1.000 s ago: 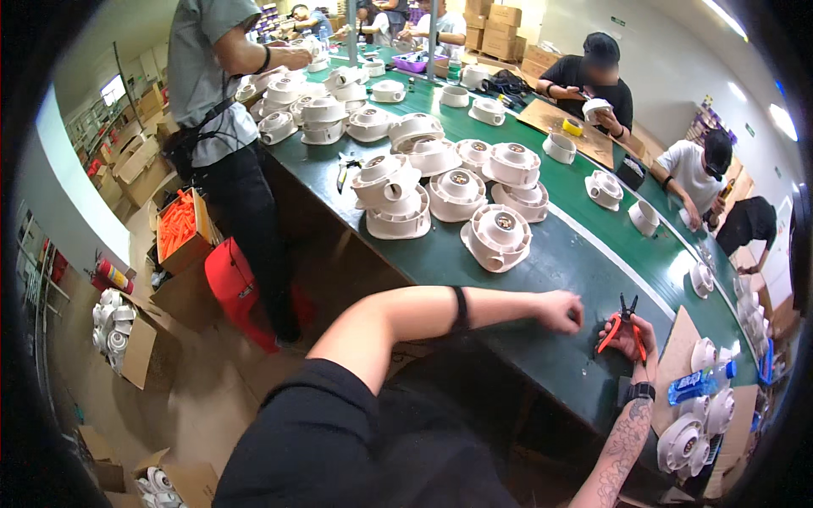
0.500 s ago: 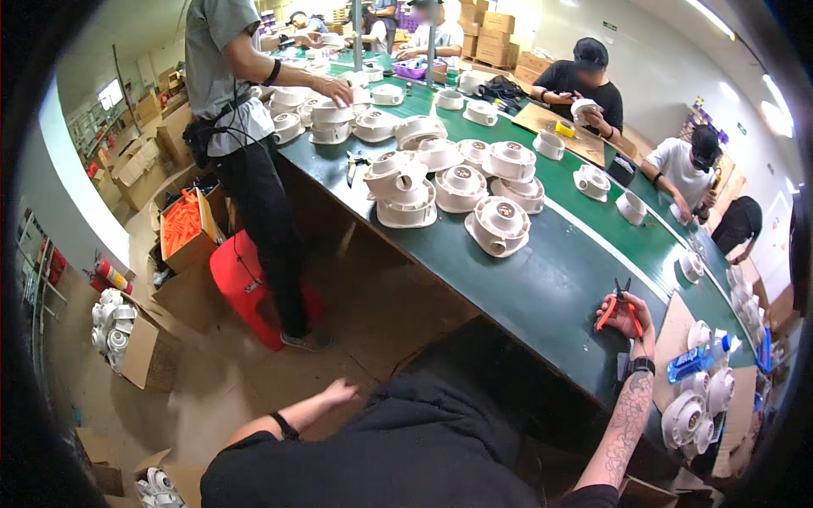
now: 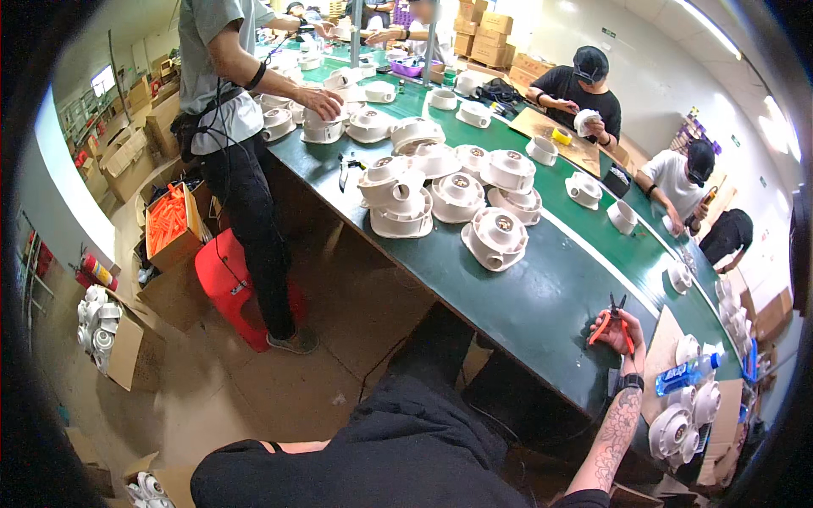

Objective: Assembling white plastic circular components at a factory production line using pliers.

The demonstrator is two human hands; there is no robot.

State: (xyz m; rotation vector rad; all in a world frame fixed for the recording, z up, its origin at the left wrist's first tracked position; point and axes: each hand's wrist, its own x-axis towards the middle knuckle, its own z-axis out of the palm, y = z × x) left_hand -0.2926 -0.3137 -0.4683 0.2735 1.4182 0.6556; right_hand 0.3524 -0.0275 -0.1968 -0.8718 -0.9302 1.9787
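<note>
My right hand (image 3: 625,335) is closed around a pair of pliers (image 3: 599,327) with orange-red handles, their dark jaws pointing away from me over the dark green tabletop (image 3: 542,292). My left forearm (image 3: 301,446) shows only as a short strip beside my black shirt; the hand itself is hidden. Ahead and to the left of the pliers, white round plastic housings (image 3: 495,237) stand in a cluster, some stacked on others. Right of my hand, more white housings (image 3: 675,432) lie by a blue-labelled bottle (image 3: 688,372) on cardboard.
A co-worker (image 3: 229,93) stands at the left, one hand on a housing; another pair of pliers (image 3: 346,172) lies near. A green conveyor belt (image 3: 559,179) runs beyond, with people seated across it. A red stool (image 3: 229,275) and boxes of parts (image 3: 135,347) stand on the floor.
My left hand has dropped back out of sight beside my body. My right hand keeps hold of the pliers. The view has shifted slightly.
</note>
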